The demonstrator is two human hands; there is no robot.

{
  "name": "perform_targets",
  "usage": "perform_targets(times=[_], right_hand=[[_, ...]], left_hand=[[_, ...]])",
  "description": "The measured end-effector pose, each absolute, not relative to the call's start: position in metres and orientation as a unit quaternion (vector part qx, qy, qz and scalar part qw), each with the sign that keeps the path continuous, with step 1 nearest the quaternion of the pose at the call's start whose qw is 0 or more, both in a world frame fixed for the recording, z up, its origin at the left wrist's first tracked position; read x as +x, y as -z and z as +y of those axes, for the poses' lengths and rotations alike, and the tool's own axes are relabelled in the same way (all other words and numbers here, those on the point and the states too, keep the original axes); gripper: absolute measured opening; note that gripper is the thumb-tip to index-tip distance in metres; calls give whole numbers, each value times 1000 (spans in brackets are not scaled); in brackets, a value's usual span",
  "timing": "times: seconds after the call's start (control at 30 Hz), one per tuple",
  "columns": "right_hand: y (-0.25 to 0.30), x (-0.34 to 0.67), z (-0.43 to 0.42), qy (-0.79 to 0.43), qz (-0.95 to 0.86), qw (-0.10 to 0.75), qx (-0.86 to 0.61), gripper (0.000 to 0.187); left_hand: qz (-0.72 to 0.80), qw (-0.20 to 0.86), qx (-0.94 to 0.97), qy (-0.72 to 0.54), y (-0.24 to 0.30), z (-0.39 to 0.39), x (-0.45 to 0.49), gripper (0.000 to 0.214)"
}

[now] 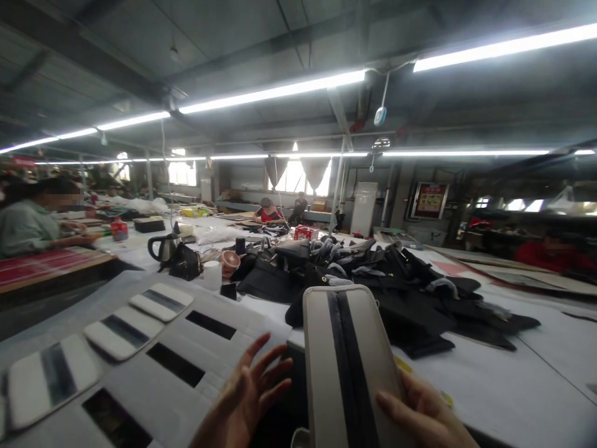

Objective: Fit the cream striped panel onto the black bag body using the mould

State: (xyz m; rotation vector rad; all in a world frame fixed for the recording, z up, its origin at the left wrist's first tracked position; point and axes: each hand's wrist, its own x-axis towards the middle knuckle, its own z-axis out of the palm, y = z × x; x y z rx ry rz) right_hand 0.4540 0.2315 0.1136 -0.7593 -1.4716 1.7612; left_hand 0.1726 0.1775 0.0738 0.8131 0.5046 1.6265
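Note:
My right hand (422,407) grips a beige, round-cornered flat panel (319,361) with a dark stripe down its middle, thumb across its front. The panel stands upright before me; its lower end runs out of the picture. Just left of it my left hand (252,389) is raised, fingers spread and holding nothing. Farther left, several pale panels with dark stripes, among them a near one (81,364), lie in a row on a white sheet (224,348). Beside them the sheet shows dark rectangles (175,364); I cannot tell if these are openings.
Black pieces with grey strips (401,298) lie heaped on the white table (527,373). A kettle (164,247), a pink container (228,264) and a red-and-white box (305,233) stand behind. People sit at left (28,218), centre back (270,213) and right (555,252).

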Motion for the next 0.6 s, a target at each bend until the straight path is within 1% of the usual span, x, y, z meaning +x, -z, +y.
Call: perform_targets(times=[0.1,0.23,0.37,0.5,0.53,0.6], right_hand=[[-122,463,231,-662,-600,349,-283,48],[-131,467,229,-672,-564,355,-323,46],[-139,474,232,-680,-506,406,-342,45],[-137,492,236,-663,-443,493,-348,35],[-136,497,236,-665,-418,513,-345,31],[-131,506,235,-678,-369,542,-332,20]], left_hand=[[276,539,406,-685,-112,182,172,72],[307,539,462,-634,-144,189,187,66],[317,557,500,-583,-139,199,220,51],[316,538,562,-543,-120,196,250,43],[322,514,585,-538,-115,194,256,40],[349,408,648,-540,-107,188,264,37]])
